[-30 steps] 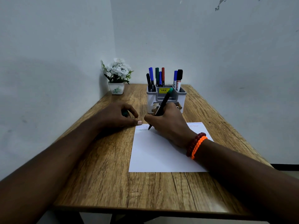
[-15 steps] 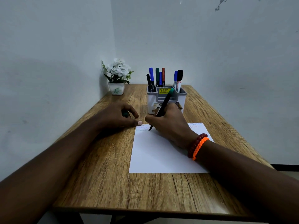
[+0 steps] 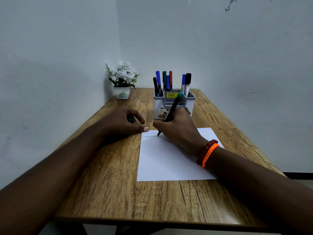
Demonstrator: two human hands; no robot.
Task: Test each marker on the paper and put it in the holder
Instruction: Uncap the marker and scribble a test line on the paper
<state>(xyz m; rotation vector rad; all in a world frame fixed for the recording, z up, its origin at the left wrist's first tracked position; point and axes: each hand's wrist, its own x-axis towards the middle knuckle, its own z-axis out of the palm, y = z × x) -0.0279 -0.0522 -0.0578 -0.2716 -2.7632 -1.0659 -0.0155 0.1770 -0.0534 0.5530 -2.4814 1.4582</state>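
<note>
Head view of a wooden table (image 3: pixel 105 192) set in a room corner. The right hand (image 3: pixel 179 129) grips a black-barrelled marker with a green end (image 3: pixel 171 111), fingers curled round the lower barrel; the marker tilts away toward the far side, and its tip touches the far left corner of the white paper (image 3: pixel 166 161), at the right end of a fine zigzag line. Fainter zigzag marks run along the paper's far edge. The left hand (image 3: pixel 122 122) rests on the table just left of the paper, fingers curled round a small green cap (image 3: pixel 131 119), thumb tip at the paper's corner. The grey holder (image 3: pixel 174 103) stands just beyond the hands, at the far middle of the table, with blue, green, red and black markers (image 3: pixel 166 81) upright in its compartments. A potted white flower (image 3: pixel 122 78) stands at the far left corner. Two bead bracelets (image 3: pixel 207 152), red and orange, circle the right wrist.
</note>
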